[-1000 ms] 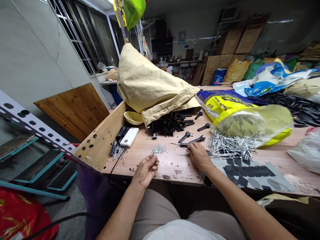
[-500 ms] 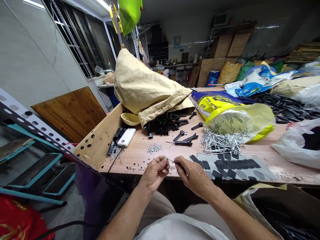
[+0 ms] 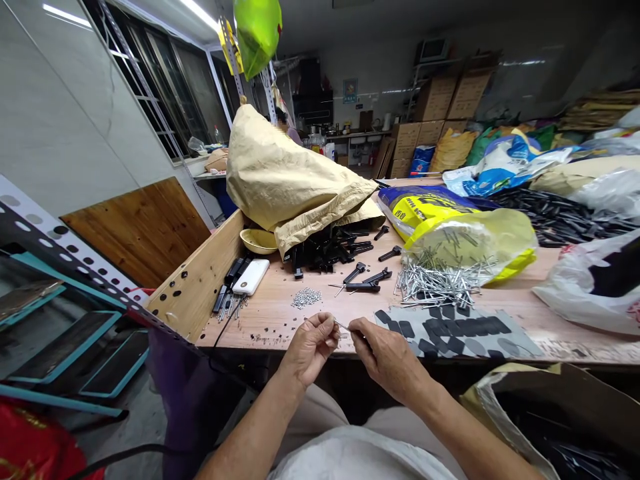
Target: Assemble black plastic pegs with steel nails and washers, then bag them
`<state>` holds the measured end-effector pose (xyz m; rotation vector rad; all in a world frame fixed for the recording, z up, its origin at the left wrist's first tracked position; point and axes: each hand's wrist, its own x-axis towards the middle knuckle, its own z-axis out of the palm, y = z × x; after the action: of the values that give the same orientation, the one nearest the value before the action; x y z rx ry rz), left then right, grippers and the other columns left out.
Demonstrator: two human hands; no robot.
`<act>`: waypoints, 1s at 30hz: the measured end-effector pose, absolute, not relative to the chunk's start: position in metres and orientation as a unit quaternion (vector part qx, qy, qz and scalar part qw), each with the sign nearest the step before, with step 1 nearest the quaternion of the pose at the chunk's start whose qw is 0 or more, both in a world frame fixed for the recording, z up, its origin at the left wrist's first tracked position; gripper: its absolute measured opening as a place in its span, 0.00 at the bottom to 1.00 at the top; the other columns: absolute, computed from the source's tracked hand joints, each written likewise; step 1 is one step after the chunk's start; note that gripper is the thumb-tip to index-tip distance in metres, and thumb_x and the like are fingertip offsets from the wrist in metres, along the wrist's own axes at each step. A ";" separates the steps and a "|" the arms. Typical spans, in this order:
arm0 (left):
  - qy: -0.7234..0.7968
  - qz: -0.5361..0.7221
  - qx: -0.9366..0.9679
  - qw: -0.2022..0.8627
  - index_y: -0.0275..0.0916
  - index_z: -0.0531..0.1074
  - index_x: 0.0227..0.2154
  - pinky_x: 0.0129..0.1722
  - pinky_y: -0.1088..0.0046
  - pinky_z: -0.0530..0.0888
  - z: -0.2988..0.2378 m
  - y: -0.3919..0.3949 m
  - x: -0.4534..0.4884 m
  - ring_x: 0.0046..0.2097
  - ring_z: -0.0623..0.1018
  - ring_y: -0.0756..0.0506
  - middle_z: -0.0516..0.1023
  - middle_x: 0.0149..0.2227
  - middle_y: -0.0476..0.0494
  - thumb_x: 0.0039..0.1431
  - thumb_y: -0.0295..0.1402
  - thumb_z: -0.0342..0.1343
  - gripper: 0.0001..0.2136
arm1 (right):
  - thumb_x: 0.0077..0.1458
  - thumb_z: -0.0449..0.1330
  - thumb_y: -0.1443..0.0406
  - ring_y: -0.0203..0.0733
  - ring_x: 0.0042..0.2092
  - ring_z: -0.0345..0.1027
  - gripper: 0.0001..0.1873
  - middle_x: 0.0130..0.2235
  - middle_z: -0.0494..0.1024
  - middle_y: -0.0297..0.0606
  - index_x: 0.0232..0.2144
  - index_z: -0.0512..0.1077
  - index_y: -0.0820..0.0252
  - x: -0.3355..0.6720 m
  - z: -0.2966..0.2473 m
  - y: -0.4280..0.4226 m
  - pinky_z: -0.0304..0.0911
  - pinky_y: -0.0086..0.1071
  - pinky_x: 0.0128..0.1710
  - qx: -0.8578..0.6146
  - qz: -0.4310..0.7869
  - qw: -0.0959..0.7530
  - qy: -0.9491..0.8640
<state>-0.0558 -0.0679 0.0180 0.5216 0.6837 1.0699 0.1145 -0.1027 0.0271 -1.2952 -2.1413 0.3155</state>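
My left hand [image 3: 311,347] is closed in a pinch near the table's front edge. Facing it, my right hand [image 3: 387,350] is also pinched, thumb and fingers together. A thin metal pin [image 3: 342,325] bridges the gap between both sets of fingertips; its ends are hidden in them. Whether a smaller part sits in the left pinch is too small to tell. Just beyond my hands lies a small heap of tiny metal nuts [image 3: 307,297]. Several black plastic parts [image 3: 363,287] lie behind my right hand, one with a pin sticking out.
Many metal pins [image 3: 437,283] spill from a yellow bag [image 3: 510,243]. Black pads [image 3: 467,326] lie on a grey sheet to the right. A white power bank [image 3: 251,277] with a cable, a yellow bowl [image 3: 259,241] and a large tan sack [image 3: 295,177] stand left and behind.
The head view has shifted slightly, so the table's contents appear a little further left. Both hands keep their pinch on the pin, with the right fingers slightly altered in pose.
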 end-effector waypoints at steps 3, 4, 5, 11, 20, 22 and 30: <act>0.347 0.509 0.280 0.736 0.34 0.73 0.27 0.24 0.84 0.65 0.020 -0.068 -0.055 0.27 0.72 0.55 0.74 0.24 0.49 0.40 0.29 0.72 0.13 | 0.65 0.46 0.67 0.42 0.34 0.72 0.07 0.33 0.76 0.37 0.39 0.64 0.55 0.115 0.028 -0.104 0.59 0.31 0.32 -0.506 0.114 0.282 -0.808; 0.357 0.511 0.291 0.725 0.34 0.74 0.26 0.24 0.83 0.64 0.021 -0.068 -0.055 0.27 0.72 0.55 0.74 0.24 0.50 0.40 0.29 0.72 0.12 | 0.65 0.46 0.67 0.42 0.33 0.72 0.08 0.32 0.76 0.37 0.39 0.64 0.55 0.115 0.029 -0.105 0.58 0.31 0.31 -0.510 0.116 0.274 -0.807; 0.366 0.512 0.300 0.717 0.34 0.74 0.26 0.24 0.83 0.64 0.021 -0.068 -0.054 0.26 0.72 0.55 0.74 0.24 0.50 0.40 0.30 0.72 0.12 | 0.65 0.45 0.67 0.42 0.33 0.72 0.08 0.32 0.76 0.37 0.38 0.64 0.55 0.115 0.029 -0.106 0.57 0.31 0.31 -0.513 0.120 0.266 -0.807; 0.384 0.514 0.344 0.685 0.35 0.75 0.25 0.26 0.81 0.65 0.016 -0.067 -0.054 0.27 0.71 0.54 0.74 0.23 0.50 0.40 0.31 0.71 0.11 | 0.63 0.47 0.64 0.40 0.29 0.70 0.07 0.29 0.75 0.35 0.36 0.66 0.55 0.117 0.034 -0.107 0.56 0.30 0.28 -0.518 0.237 0.293 -0.768; 0.379 0.501 0.383 0.678 0.35 0.77 0.24 0.27 0.80 0.66 0.012 -0.067 -0.058 0.26 0.71 0.54 0.74 0.22 0.50 0.39 0.31 0.71 0.10 | 0.57 0.56 0.51 0.29 0.19 0.58 0.17 0.24 0.71 0.28 0.30 0.63 0.58 0.122 0.022 -0.095 0.51 0.26 0.20 -0.390 0.643 0.354 -0.556; 0.382 0.491 0.383 0.683 0.35 0.77 0.24 0.27 0.81 0.66 0.012 -0.067 -0.059 0.26 0.71 0.54 0.74 0.22 0.50 0.40 0.31 0.71 0.10 | 0.55 0.57 0.49 0.29 0.19 0.57 0.18 0.24 0.70 0.27 0.30 0.63 0.58 0.122 0.019 -0.094 0.50 0.25 0.20 -0.378 0.659 0.359 -0.541; 0.382 0.479 0.380 0.693 0.34 0.76 0.26 0.24 0.80 0.62 0.013 -0.067 -0.056 0.25 0.70 0.54 0.76 0.23 0.48 0.43 0.33 0.69 0.09 | 0.63 0.51 0.56 0.32 0.22 0.61 0.12 0.25 0.71 0.29 0.32 0.65 0.57 0.119 0.015 -0.101 0.56 0.27 0.25 -0.454 0.489 0.362 -0.651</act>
<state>-0.0564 -0.0665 0.0127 0.8492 0.8529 1.0701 0.1189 -0.1009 0.0148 -1.1681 -1.6761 1.2600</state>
